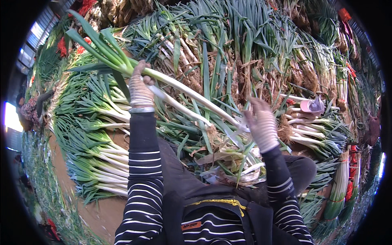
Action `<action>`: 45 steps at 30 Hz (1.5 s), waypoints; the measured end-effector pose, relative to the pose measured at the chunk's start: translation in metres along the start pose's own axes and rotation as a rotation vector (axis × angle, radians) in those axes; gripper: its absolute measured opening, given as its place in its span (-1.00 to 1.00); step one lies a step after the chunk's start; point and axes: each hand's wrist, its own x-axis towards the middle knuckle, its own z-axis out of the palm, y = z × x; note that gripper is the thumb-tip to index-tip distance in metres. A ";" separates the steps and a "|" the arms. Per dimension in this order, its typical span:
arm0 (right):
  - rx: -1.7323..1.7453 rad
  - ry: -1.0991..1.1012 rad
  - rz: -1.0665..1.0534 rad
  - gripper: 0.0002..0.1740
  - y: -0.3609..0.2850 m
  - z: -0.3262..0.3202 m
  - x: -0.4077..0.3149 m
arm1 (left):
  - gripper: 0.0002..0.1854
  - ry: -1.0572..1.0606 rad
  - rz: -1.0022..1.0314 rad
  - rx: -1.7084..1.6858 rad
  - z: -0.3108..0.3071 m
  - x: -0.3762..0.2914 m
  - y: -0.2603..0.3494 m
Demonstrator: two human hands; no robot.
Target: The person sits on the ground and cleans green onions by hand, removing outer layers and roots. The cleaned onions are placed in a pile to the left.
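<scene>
My left hand (141,82), in a striped work glove, is closed around the upper stalks of two long green onions (190,93). Their green leaves fan out to the upper left, and their white shafts slant down to the right. One root end, with hairy roots, hangs over the leaf litter. By the lower end of the longer stalk is my gloved right hand (261,122), somewhat blurred; whether its fingers grip anything cannot be told. Pale peeled skin (242,125) shows beside its fingertips. Stripped leaves and husks (226,159) lie between my legs.
Cleaned green onions (113,180) lie in rows at left; more (309,131) lie at right beside a pink-and-grey object (312,106). Untrimmed green onions (245,39) are heaped ahead. Tied bundles (338,183) are at lower right. Another person (30,108) is at the far left.
</scene>
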 end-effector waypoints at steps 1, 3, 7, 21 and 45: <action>0.108 -0.001 -0.072 -0.45 -0.029 0.017 0.012 | -0.74 -0.039 0.013 0.012 0.004 -0.003 -0.003; 0.155 0.009 -0.152 -0.46 -0.071 0.042 0.034 | -0.74 -0.109 -0.073 -0.068 0.009 -0.006 -0.005; 0.197 -0.010 -0.114 -0.56 -0.099 0.065 0.054 | -0.77 -0.183 -0.101 -0.122 0.007 -0.007 0.002; 1.267 -0.470 0.732 -0.69 -0.076 0.062 0.051 | -0.73 -0.452 -0.123 0.010 0.016 -0.024 0.007; 0.325 0.123 -0.033 -0.83 -0.101 0.055 0.037 | -0.75 -0.256 -0.012 0.150 0.032 -0.042 0.001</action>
